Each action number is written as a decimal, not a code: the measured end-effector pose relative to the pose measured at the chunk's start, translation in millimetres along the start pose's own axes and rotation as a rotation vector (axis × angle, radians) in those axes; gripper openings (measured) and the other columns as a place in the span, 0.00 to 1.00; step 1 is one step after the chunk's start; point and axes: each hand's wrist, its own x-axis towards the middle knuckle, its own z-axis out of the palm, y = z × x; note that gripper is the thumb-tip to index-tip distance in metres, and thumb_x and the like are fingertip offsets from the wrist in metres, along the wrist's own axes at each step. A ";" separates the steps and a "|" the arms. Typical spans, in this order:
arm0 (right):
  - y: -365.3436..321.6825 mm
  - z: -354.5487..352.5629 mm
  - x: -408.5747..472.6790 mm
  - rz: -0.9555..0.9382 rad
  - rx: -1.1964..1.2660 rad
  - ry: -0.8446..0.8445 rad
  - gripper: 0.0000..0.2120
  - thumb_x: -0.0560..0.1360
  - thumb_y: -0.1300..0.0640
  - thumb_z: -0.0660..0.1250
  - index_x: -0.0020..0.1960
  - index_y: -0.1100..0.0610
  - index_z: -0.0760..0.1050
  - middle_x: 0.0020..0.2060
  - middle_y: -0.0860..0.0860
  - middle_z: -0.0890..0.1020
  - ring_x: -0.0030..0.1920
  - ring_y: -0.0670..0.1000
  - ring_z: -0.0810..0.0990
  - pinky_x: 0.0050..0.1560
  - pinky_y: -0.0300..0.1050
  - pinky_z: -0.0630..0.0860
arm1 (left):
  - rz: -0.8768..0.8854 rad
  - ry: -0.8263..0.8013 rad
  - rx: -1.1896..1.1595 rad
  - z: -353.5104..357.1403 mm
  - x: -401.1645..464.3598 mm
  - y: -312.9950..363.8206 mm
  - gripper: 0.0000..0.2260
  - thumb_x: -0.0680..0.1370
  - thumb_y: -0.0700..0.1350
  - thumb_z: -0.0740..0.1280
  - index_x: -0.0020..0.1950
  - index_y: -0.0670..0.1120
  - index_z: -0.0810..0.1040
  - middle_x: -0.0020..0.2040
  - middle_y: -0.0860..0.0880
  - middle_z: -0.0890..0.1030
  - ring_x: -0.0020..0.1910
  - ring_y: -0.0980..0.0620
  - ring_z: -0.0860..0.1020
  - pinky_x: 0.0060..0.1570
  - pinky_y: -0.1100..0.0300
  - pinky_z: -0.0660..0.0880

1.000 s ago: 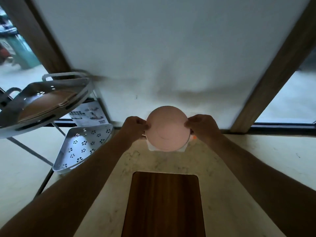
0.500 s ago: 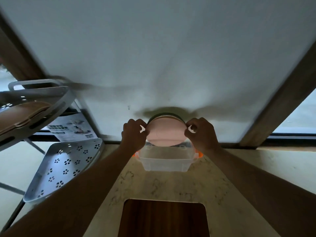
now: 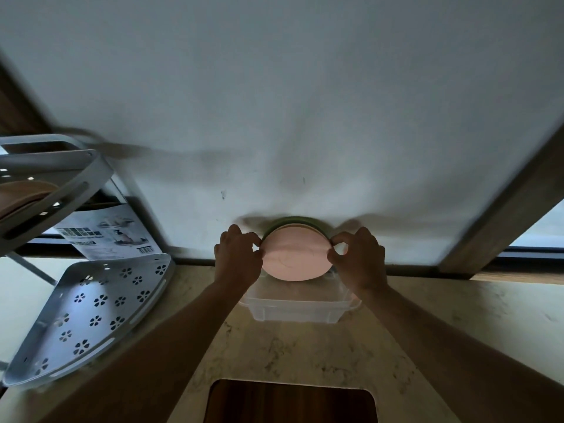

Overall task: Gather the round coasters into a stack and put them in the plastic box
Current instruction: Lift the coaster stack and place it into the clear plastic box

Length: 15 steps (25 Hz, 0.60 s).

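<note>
A stack of round coasters point(image 3: 295, 258), pink on the near face with a green one showing at the far edge, is tilted toward me just above a clear plastic box point(image 3: 294, 309). My left hand point(image 3: 237, 261) pinches the stack's left edge. On the opposite edge my right hand point(image 3: 359, 260) grips it. The box stands open on the marble counter against the white wall, and the stack's lower edge dips to its far rim. The coasters behind the pink one are mostly hidden.
A white perforated corner shelf rack point(image 3: 88, 312) stands at the left, with an upper tier point(image 3: 45, 190) and a printed card point(image 3: 106, 236) behind it. A dark wooden board point(image 3: 290, 401) lies near me. A wooden frame post point(image 3: 500, 215) rises at the right.
The view has tilted up and the hands have carried the stack away from me and down toward the box. The stack now shows its green back edge.
</note>
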 end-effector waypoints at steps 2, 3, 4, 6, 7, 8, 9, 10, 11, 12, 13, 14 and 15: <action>1.4 3.5 -0.5 -0.007 -0.037 0.015 0.07 0.72 0.53 0.70 0.49 0.50 0.83 0.48 0.56 0.76 0.51 0.58 0.77 0.52 0.50 0.70 | -0.003 0.018 0.002 2.2 0.2 0.0 0.07 0.75 0.44 0.71 0.53 0.48 0.83 0.52 0.43 0.74 0.56 0.41 0.73 0.53 0.50 0.69; 2.4 5.4 -0.8 -0.007 -0.052 0.022 0.08 0.72 0.53 0.69 0.49 0.51 0.83 0.49 0.56 0.76 0.52 0.59 0.76 0.53 0.51 0.70 | -0.003 0.025 0.006 3.3 0.0 0.3 0.08 0.76 0.44 0.71 0.53 0.49 0.83 0.52 0.43 0.74 0.56 0.41 0.74 0.53 0.49 0.69; 3.2 7.2 -0.8 -0.007 -0.064 0.031 0.08 0.72 0.53 0.69 0.50 0.51 0.83 0.50 0.56 0.76 0.53 0.59 0.76 0.53 0.51 0.69 | -0.002 0.033 0.011 4.0 0.1 0.5 0.08 0.76 0.45 0.70 0.54 0.49 0.83 0.52 0.43 0.74 0.55 0.42 0.74 0.53 0.49 0.70; 4.9 10.4 -0.4 -0.010 -0.093 0.047 0.09 0.73 0.52 0.69 0.51 0.52 0.83 0.51 0.56 0.76 0.54 0.59 0.76 0.53 0.51 0.69 | 0.000 0.048 0.031 5.1 0.9 0.8 0.08 0.76 0.46 0.70 0.54 0.50 0.83 0.52 0.44 0.74 0.55 0.42 0.75 0.54 0.49 0.70; 5.3 11.6 -0.3 -0.014 -0.113 0.055 0.10 0.73 0.52 0.69 0.52 0.52 0.83 0.51 0.56 0.76 0.54 0.59 0.76 0.53 0.51 0.68 | 0.004 0.055 0.045 5.5 1.0 0.5 0.07 0.76 0.47 0.69 0.54 0.51 0.83 0.52 0.44 0.74 0.54 0.42 0.75 0.54 0.49 0.70; 5.4 12.8 -0.2 -0.021 -0.135 0.066 0.10 0.74 0.51 0.68 0.52 0.53 0.83 0.51 0.57 0.76 0.54 0.59 0.76 0.53 0.51 0.68 | 0.011 0.062 0.061 6.0 1.1 0.3 0.07 0.76 0.48 0.69 0.54 0.51 0.83 0.52 0.44 0.74 0.54 0.42 0.75 0.54 0.49 0.70; 5.5 13.9 -0.4 -0.030 -0.155 0.082 0.11 0.74 0.51 0.68 0.52 0.53 0.83 0.51 0.57 0.76 0.53 0.59 0.76 0.52 0.51 0.68 | 0.020 0.071 0.075 6.6 1.0 -0.1 0.07 0.76 0.48 0.69 0.54 0.51 0.83 0.52 0.44 0.74 0.54 0.42 0.75 0.54 0.49 0.70; 5.5 14.6 -0.5 -0.035 -0.171 0.100 0.11 0.74 0.50 0.68 0.52 0.53 0.83 0.51 0.57 0.77 0.53 0.59 0.76 0.51 0.51 0.68 | 0.025 0.081 0.085 7.2 1.0 -0.3 0.08 0.76 0.49 0.69 0.54 0.50 0.83 0.52 0.44 0.75 0.54 0.42 0.75 0.54 0.49 0.70; 5.3 14.8 -0.8 -0.036 -0.180 0.114 0.11 0.75 0.50 0.68 0.52 0.53 0.84 0.51 0.57 0.77 0.52 0.59 0.76 0.51 0.50 0.68 | 0.022 0.090 0.087 7.6 1.0 -0.7 0.08 0.76 0.49 0.70 0.53 0.50 0.83 0.52 0.44 0.75 0.54 0.42 0.75 0.54 0.49 0.70; 4.9 14.5 -1.1 -0.035 -0.185 0.121 0.11 0.75 0.50 0.67 0.52 0.53 0.84 0.50 0.57 0.77 0.52 0.59 0.76 0.50 0.50 0.68 | 0.016 0.096 0.083 7.6 1.0 -1.0 0.08 0.76 0.50 0.70 0.53 0.49 0.83 0.52 0.44 0.75 0.54 0.42 0.75 0.54 0.48 0.70; 4.5 14.0 -1.6 -0.035 -0.188 0.124 0.11 0.75 0.49 0.67 0.52 0.53 0.84 0.50 0.57 0.78 0.51 0.59 0.77 0.50 0.50 0.68 | 0.011 0.102 0.075 7.7 0.9 -1.4 0.08 0.76 0.50 0.69 0.53 0.49 0.82 0.52 0.44 0.75 0.54 0.42 0.75 0.54 0.48 0.70; 4.0 12.9 -2.2 -0.036 -0.186 0.127 0.11 0.76 0.49 0.67 0.52 0.53 0.83 0.50 0.57 0.78 0.51 0.59 0.77 0.50 0.50 0.68 | 0.011 0.107 0.067 7.5 0.8 -1.4 0.08 0.76 0.50 0.69 0.53 0.49 0.82 0.52 0.44 0.75 0.54 0.42 0.75 0.54 0.48 0.70; 3.3 11.2 -2.8 -0.037 -0.173 0.134 0.12 0.76 0.49 0.67 0.53 0.54 0.83 0.50 0.57 0.79 0.51 0.58 0.77 0.50 0.50 0.68 | 0.014 0.110 0.061 7.1 0.4 -1.0 0.08 0.77 0.50 0.69 0.53 0.48 0.82 0.52 0.44 0.75 0.54 0.42 0.75 0.54 0.48 0.69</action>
